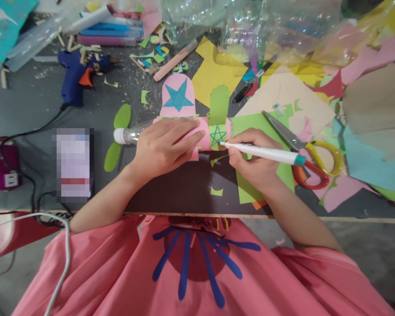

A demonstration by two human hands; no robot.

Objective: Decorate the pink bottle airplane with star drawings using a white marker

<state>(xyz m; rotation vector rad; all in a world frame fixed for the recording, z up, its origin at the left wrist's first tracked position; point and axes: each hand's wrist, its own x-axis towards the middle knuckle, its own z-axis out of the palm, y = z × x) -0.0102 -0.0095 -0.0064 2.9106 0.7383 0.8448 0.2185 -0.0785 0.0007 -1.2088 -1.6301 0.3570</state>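
A clear bottle [134, 135] wrapped in pink paper lies on its side, its white cap to the left with two green paper blades. My left hand [171, 142] rests over the bottle's middle, fingers wrapped onto it. A pink flap with a blue star [177, 95] and a green flap [219, 104] stick out from its far side. My right hand [255, 158] grips a white marker [266, 152] with a teal end, its tip at a teal star outline [217, 135] on the green band near the bottle's right end.
Scissors [307, 153] with red and yellow handles lie right of my right hand. A blue glue gun [73, 79], a phone [74, 164] and cables are at the left. Markers, a cutter [248, 87], paper scraps and clear plastic bottles [213, 26] spread across the back and right.
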